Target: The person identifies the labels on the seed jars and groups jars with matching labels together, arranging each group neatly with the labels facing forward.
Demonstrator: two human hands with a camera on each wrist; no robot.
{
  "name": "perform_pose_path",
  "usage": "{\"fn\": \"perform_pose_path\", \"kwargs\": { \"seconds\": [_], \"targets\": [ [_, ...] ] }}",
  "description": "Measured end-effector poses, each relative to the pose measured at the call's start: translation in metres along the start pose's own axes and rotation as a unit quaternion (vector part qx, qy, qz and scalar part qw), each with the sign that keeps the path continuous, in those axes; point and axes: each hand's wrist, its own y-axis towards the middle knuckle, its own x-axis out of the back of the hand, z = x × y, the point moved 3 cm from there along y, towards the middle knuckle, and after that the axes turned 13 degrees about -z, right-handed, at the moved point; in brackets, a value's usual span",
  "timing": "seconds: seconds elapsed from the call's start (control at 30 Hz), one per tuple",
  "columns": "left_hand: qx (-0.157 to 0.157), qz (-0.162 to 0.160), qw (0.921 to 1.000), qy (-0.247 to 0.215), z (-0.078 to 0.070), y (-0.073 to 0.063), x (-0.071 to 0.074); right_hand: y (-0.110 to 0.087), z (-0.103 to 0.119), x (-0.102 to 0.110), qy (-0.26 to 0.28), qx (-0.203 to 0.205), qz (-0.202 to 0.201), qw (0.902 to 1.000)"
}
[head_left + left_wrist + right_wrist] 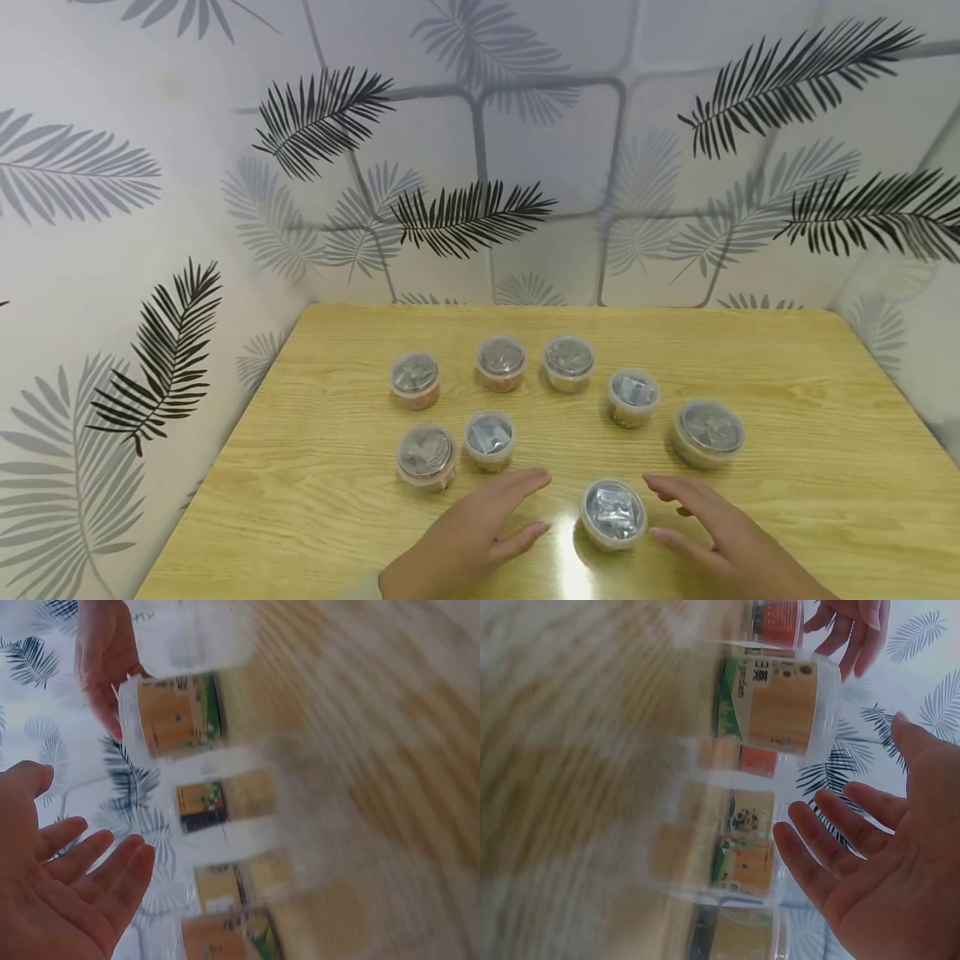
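A round plastic tub (613, 510) with a clear lid and a silvery packet under it stands near the table's front. To its left is my left hand (480, 525), thumb and fingers apart, a gap between it and the tub. Close by the tub's right side, my right hand (720, 533) holds its fingers loosely extended; whether a fingertip touches the rim is hard to tell. In the right wrist view, the right palm (900, 855) faces the tub, whose label (772, 705) is orange and green. Neither hand grips anything.
Several similar lidded tubs stand behind: two by my left hand, a tub (426, 457) and a smaller tub (490, 440); a wide tub (708, 433) beyond my right hand; others farther back, such as a tub (502, 364). The wooden table (810, 400) meets a leaf-patterned wall (540, 167).
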Motion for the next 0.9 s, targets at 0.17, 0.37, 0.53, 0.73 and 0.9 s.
{"fn": "perform_pose_path", "kwargs": {
  "seconds": [0.17,0.37,0.53,0.73,0.9],
  "targets": [
    [0.051,0.068,0.9947,-0.057,-0.001,0.004,-0.026,-0.002,0.0,-0.012,0.057,0.014,0.027,0.9979],
    [0.12,0.131,0.9759,-0.127,0.003,0.004,-0.046,-0.005,-0.007,-0.024,0.089,0.011,0.031,0.9955],
    [0.123,0.133,0.9684,-0.171,0.004,0.01,-0.052,-0.004,-0.006,-0.029,0.097,0.016,0.013,0.9951],
    [0.157,0.146,0.9483,-0.234,0.005,0.018,-0.058,-0.002,-0.005,-0.032,0.12,-0.013,0.02,0.9925],
    [0.16,0.137,0.9351,-0.285,0.006,0.021,-0.063,-0.003,-0.007,-0.033,0.124,-0.058,0.036,0.9898]
  ]
}}
